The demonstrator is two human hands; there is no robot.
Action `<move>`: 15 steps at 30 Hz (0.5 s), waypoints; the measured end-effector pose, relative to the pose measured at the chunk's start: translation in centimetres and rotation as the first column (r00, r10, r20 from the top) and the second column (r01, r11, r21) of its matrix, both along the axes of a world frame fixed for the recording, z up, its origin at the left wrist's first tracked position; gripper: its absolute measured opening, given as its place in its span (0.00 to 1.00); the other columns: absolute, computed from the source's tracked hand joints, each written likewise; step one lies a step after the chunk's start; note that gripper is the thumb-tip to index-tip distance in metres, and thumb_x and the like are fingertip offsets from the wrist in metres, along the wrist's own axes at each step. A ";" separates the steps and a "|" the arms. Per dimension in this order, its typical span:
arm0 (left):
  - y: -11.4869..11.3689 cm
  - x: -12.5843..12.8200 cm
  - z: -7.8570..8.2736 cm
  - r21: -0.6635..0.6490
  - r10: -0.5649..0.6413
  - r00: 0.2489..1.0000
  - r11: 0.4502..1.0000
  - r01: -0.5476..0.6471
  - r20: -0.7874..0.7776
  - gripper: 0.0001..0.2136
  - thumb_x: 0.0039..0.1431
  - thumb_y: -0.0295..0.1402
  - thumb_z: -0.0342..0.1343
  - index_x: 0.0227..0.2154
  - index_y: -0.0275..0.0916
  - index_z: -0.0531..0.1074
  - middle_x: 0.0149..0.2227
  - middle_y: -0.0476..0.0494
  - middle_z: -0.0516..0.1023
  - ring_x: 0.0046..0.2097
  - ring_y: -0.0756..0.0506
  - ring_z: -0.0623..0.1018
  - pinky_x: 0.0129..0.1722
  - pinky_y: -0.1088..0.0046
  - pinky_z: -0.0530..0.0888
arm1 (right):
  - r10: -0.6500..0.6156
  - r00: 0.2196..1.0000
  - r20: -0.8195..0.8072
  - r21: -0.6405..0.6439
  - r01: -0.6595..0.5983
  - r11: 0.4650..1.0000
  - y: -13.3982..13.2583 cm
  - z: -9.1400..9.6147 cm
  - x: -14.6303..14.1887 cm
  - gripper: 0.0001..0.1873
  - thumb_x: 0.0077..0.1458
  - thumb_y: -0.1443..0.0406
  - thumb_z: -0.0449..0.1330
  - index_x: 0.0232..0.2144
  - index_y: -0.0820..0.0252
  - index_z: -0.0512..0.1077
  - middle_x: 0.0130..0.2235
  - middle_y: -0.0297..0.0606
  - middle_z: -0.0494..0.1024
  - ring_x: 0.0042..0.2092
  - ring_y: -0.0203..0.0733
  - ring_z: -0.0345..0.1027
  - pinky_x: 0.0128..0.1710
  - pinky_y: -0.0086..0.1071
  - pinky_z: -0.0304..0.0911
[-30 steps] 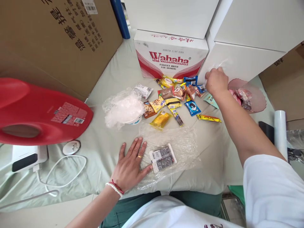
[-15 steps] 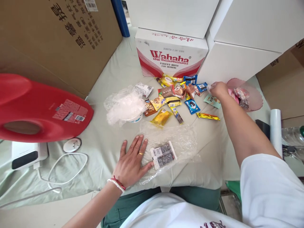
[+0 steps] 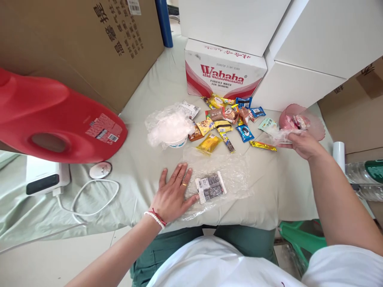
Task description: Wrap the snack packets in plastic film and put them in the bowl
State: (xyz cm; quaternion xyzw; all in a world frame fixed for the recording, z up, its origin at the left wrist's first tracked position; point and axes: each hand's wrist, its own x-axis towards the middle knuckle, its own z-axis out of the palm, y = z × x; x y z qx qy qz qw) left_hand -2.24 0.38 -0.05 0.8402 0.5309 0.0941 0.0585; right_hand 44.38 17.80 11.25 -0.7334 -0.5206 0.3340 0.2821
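Observation:
My left hand [image 3: 173,194] lies flat with fingers spread, at the left edge of a clear plastic bag [image 3: 236,171] spread on the cloth. A small snack packet [image 3: 211,187] with a dark printed back lies on that bag near my thumb. My right hand [image 3: 303,144] pinches a crumpled clear plastic bag [image 3: 279,136], in front of the pink translucent bowl [image 3: 318,129]. Pink and silver wrapped items [image 3: 295,121] show in the bowl. Beside the held bag lie a pale green packet [image 3: 267,124] and a yellow-red stick packet [image 3: 263,146].
Several wrapped snacks [image 3: 224,126] lie before the Wahaha box [image 3: 224,73]. A tub [image 3: 178,142] stands left of them under crumpled plastic bags [image 3: 169,124]. A red jug [image 3: 68,119] and a white power bank [image 3: 48,175] with a cable are at left.
My right hand has moved right and nearer to me, from beside the snack pile to in front of the bowl, with the clear plastic bag. The view has shifted slightly; my left hand stays flat.

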 end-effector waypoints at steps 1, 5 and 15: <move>0.0 0.0 0.0 -0.002 0.003 1.000 1.000 -0.003 0.004 0.41 0.67 0.57 0.48 0.74 0.35 0.53 0.75 0.26 0.53 0.75 0.30 0.57 0.73 0.40 0.42 | -0.044 0.986 -0.159 -0.033 0.039 0.999 -0.8 -0.1 0.3 0.08 0.53 0.65 0.59 0.37 0.52 0.75 0.49 0.45 0.81 0.50 0.51 0.77 0.47 0.44 0.77; 0.0 0.0 -0.1 -0.012 0.006 1.000 1.000 -0.006 0.012 0.41 0.67 0.56 0.48 0.74 0.36 0.52 0.75 0.27 0.53 0.75 0.30 0.57 0.73 0.39 0.42 | -0.233 0.922 -0.309 -0.013 0.241 0.970 -2.9 -1.7 1.7 0.08 0.48 0.66 0.63 0.33 0.48 0.71 0.47 0.42 0.81 0.50 0.50 0.77 0.46 0.41 0.76; 0.0 0.1 -0.1 -0.008 0.003 1.000 1.000 -0.003 0.030 0.40 0.68 0.56 0.46 0.74 0.35 0.53 0.75 0.27 0.54 0.75 0.30 0.58 0.73 0.39 0.42 | -0.327 0.837 0.439 0.049 0.341 0.939 -4.2 -7.4 3.9 0.14 0.54 0.64 0.57 0.42 0.54 0.78 0.53 0.51 0.80 0.59 0.62 0.72 0.61 0.50 0.65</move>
